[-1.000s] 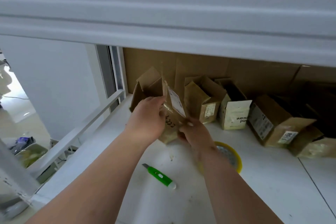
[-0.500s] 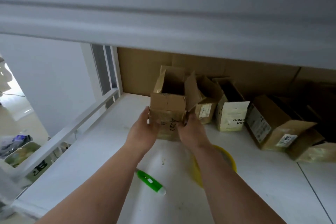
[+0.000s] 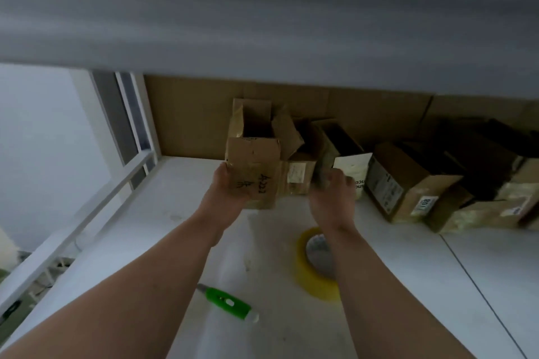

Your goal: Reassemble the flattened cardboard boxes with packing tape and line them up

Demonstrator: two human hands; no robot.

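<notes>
A small brown cardboard box (image 3: 253,166) with handwriting on its front stands upright with its top flaps open, at the left end of a row of boxes. My left hand (image 3: 226,192) grips its lower left corner. My right hand (image 3: 332,198) is off that box, blurred, with its fingers curled beside a white-fronted box (image 3: 350,163); whether it holds anything is unclear. A yellow roll of packing tape (image 3: 309,274) lies on the white shelf (image 3: 408,285) under my right wrist.
A green utility knife (image 3: 224,300) lies near the front. More boxes stand in the row: a small tan box (image 3: 297,175), a labelled brown box (image 3: 408,183), others at far right (image 3: 481,213). An upper shelf (image 3: 262,23) hangs low overhead. A rail (image 3: 87,207) bounds the left side.
The box went from folded in both hands to opened up and set at the row's left end. My right hand has let go and moved right.
</notes>
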